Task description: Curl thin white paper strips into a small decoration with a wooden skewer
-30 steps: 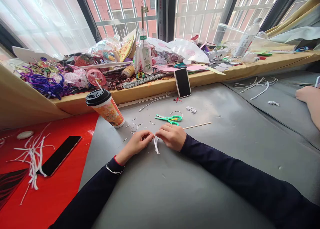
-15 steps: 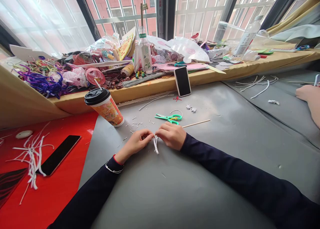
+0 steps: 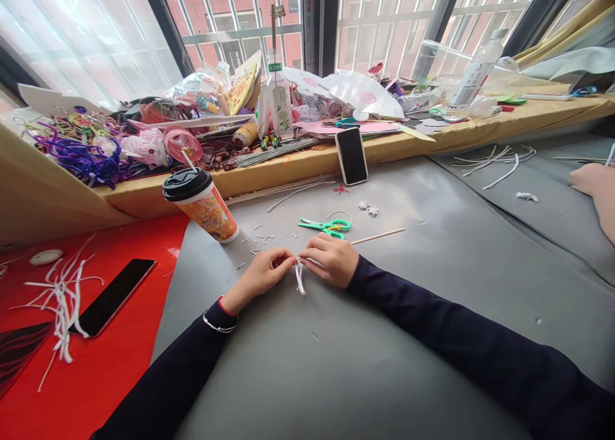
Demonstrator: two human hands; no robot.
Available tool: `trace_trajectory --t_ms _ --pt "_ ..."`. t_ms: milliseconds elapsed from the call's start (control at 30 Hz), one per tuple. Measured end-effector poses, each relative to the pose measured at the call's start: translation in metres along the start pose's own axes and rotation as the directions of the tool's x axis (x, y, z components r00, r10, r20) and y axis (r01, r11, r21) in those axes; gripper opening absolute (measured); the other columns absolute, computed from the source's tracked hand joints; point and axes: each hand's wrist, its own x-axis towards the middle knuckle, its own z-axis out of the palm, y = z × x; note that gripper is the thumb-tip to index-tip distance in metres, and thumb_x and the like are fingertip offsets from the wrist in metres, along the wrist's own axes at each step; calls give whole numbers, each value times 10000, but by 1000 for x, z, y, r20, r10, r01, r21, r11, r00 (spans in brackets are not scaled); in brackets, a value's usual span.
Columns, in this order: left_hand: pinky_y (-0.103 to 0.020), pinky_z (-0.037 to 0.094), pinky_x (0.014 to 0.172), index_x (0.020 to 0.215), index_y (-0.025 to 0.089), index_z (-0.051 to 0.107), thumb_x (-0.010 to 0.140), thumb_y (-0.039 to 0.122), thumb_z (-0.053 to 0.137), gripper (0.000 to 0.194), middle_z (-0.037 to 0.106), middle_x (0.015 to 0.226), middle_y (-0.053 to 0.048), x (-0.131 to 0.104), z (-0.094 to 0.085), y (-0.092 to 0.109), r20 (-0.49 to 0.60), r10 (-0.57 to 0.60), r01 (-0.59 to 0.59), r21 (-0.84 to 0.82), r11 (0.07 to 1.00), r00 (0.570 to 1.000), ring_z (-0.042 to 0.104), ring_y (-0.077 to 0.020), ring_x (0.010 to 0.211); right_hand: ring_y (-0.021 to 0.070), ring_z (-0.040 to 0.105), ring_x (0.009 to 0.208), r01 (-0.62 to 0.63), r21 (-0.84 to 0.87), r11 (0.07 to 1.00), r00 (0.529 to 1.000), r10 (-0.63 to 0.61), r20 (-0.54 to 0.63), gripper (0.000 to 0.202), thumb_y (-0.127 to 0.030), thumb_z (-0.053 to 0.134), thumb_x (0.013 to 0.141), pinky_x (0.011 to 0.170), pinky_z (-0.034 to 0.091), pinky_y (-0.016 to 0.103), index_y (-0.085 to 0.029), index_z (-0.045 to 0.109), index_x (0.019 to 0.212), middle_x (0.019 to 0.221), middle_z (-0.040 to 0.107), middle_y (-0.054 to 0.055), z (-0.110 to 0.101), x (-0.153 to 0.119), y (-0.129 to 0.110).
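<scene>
Both of my hands meet near the middle of the grey table mat. My left hand (image 3: 266, 272) pinches the upper end of a small white cord piece (image 3: 300, 280), whose two strands hang down to a knotted end. Facing it, my right hand (image 3: 331, 259) closes thumb and fingers on the same cord. Just beyond my right hand lie green-handled scissors (image 3: 323, 225). A thin wooden stick (image 3: 378, 237) extends on the mat to the right of that hand. Small white cord scraps (image 3: 265, 239) are scattered beyond my left hand.
A lidded paper cup (image 3: 205, 206) stands at the left. A phone (image 3: 352, 157) leans on the cluttered ledge (image 3: 288, 168). Another phone (image 3: 115, 297) and white cords (image 3: 65, 299) lie on the red surface. At the far right is another person's hand (image 3: 592, 179).
My right hand's fingers have shifted very slightly at the cord. Otherwise the scene looks the same.
</scene>
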Motion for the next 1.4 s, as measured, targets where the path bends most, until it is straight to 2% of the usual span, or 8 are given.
trace_trajectory --t_ms 967,1267,1400 --pt "-201 369 533 792 154 579 848 381 452 266 573 698 7 1 0 -4 15 11 -11 28 1000 1000 466 -89 569 137 445 755 8 -13 1000 1000 -8 4 207 -285 462 882 654 359 242 -207 648 834 781 596 25 1 1 0" --pt "-203 337 510 751 161 531 870 383 389 290 470 570 31 0 -2 -1 41 12 -12 2 1000 999 414 -96 535 135 426 758 -19 -23 1000 1000 20 17 198 -281 453 888 668 354 235 -204 631 851 762 578 25 -1 1 -1" --pt "-215 350 561 732 163 519 896 398 315 352 461 557 28 0 -5 -2 75 -17 19 -31 999 997 422 -104 556 137 427 753 -8 -38 999 1000 8 21 199 -269 446 889 664 352 237 -206 629 846 758 575 24 -1 1 -1"
